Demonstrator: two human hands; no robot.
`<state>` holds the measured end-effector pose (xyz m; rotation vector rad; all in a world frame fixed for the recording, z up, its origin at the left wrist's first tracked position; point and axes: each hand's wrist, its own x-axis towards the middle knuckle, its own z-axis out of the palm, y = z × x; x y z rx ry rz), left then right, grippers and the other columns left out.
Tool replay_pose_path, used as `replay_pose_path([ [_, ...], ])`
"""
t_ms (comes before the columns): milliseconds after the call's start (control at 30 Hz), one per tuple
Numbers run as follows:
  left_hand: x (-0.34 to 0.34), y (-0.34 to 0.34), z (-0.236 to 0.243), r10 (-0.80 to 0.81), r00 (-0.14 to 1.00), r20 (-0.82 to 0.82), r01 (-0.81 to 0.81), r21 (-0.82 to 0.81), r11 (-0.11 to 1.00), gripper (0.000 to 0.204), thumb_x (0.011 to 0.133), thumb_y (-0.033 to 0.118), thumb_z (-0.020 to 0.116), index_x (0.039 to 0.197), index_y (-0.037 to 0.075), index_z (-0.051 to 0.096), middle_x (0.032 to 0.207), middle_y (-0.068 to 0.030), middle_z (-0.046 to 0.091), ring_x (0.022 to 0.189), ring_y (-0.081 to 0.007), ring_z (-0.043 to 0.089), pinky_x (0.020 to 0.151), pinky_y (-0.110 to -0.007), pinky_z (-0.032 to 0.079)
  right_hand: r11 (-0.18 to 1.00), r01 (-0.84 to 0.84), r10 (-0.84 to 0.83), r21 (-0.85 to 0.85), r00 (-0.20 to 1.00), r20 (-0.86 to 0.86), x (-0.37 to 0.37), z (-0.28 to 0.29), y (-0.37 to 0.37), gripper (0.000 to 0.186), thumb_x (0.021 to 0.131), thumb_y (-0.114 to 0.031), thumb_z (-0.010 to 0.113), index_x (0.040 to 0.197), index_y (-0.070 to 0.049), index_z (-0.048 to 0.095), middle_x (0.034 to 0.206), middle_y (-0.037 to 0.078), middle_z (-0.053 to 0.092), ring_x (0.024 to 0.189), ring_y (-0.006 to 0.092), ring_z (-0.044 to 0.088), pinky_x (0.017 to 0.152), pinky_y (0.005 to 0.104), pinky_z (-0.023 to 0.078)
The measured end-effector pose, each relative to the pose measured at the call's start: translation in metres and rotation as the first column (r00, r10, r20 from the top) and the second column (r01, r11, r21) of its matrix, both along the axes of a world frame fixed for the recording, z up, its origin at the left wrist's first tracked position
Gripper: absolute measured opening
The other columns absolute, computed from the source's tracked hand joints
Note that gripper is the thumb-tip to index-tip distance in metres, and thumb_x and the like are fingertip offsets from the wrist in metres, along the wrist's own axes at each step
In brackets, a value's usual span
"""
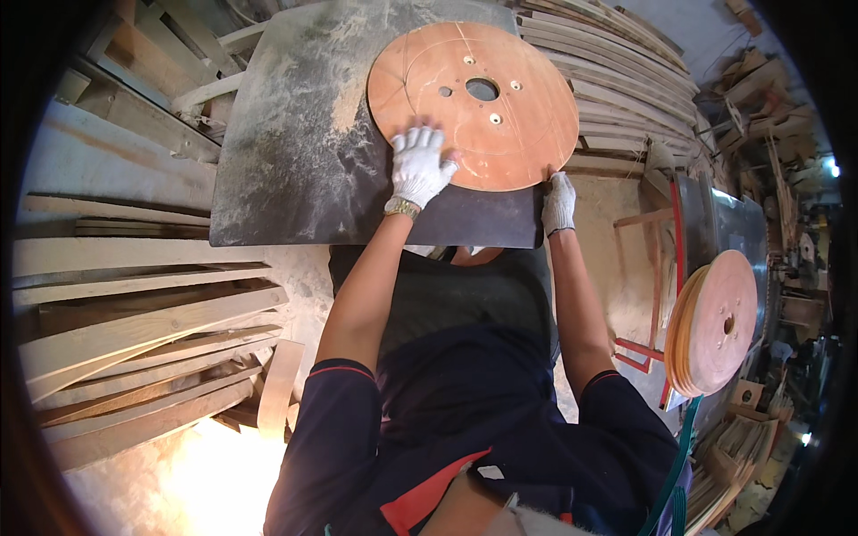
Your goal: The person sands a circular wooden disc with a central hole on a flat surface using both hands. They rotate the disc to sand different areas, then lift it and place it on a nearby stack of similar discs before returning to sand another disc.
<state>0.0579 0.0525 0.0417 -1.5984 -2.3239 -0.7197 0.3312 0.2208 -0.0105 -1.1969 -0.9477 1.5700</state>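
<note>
A round wooden disc (pixel 483 134) with a large centre hole and several smaller holes lies on a dark, dusty tabletop (pixel 286 170). Curved pencil lines mark its face. My left hand (pixel 418 165), in a white glove with bare fingertips, rests on the near left part of the disc, fingers stretched out over its rim. At the near right rim, my right hand (pixel 559 201), gloved the same way, holds the disc's edge; its fingers are partly hidden. A watch (pixel 402 207) circles my left wrist.
Long wooden boards (pixel 134 339) are stacked at the left, and more strips (pixel 617 71) lie behind the table at the right. A stack of similar discs (pixel 715 326) stands on another dark table (pixel 742 232) with a red frame. Bright light falls on the floor at lower left.
</note>
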Motion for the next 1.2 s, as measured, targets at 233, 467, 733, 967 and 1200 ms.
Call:
replay_pose_path([
  [233,-0.002,-0.017,-0.023,0.479,0.877,0.033,-0.479,-0.021,0.878,0.076,0.093,0.060,0.062,0.135,-0.004,0.062,0.153,-0.0302,0.053,0.148,-0.0522,0.040,0.123,-0.068,0.021,0.999,-0.042,0.045,0.027,0.992,-0.116,-0.008,0.008,0.037,0.025,0.102,-0.018,0.067,0.120,-0.001,0.064,0.112,0.010,0.068,0.102,0.0235,0.067,0.091,0.0391,0.056],
  [467,0.002,-0.019,-0.013,0.538,0.843,-0.015,-0.537,0.020,0.843,0.079,0.092,0.060,0.062,0.139,-0.002,0.059,0.154,-0.0285,0.053,0.149,-0.0474,0.041,0.124,-0.065,0.023,0.990,-0.106,0.082,-0.089,0.967,-0.240,-0.016,-0.002,0.042,0.033,0.099,-0.016,0.070,0.129,-0.003,0.066,0.114,0.008,0.072,0.103,0.0269,0.070,0.092,0.0426,0.060],
  [733,0.005,-0.021,0.015,-0.183,0.982,-0.050,0.174,-0.148,0.974,0.093,0.086,0.069,0.067,0.154,0.008,0.051,0.163,-0.0166,0.045,0.155,-0.0348,0.036,0.126,-0.057,0.022,0.943,-0.265,0.201,-0.202,0.936,-0.290,-0.022,0.015,0.091,0.052,0.098,-0.030,0.075,0.142,-0.009,0.058,0.132,0.012,0.071,0.118,0.0326,0.070,0.101,0.0525,0.059],
  [967,0.006,-0.031,0.025,-0.180,0.984,0.010,0.176,-0.272,0.946,0.110,0.076,0.080,0.072,0.157,0.009,0.049,0.165,-0.0181,0.043,0.158,-0.0374,0.031,0.127,-0.060,0.018,0.881,-0.387,0.296,-0.274,0.900,-0.320,-0.016,0.017,0.123,0.052,0.099,-0.028,0.071,0.143,-0.003,0.058,0.135,0.015,0.070,0.117,0.0334,0.071,0.101,0.0536,0.059],
  [1200,0.000,-0.022,0.015,-0.201,0.979,0.027,0.202,-0.251,0.947,0.107,0.077,0.082,0.070,0.155,0.010,0.052,0.164,-0.0179,0.044,0.157,-0.0378,0.032,0.128,-0.063,0.015,0.925,-0.326,0.307,-0.194,0.944,-0.122,-0.018,-0.001,0.135,0.043,0.097,-0.020,0.069,0.136,0.000,0.064,0.133,0.012,0.072,0.120,0.0298,0.070,0.105,0.0499,0.057],
])
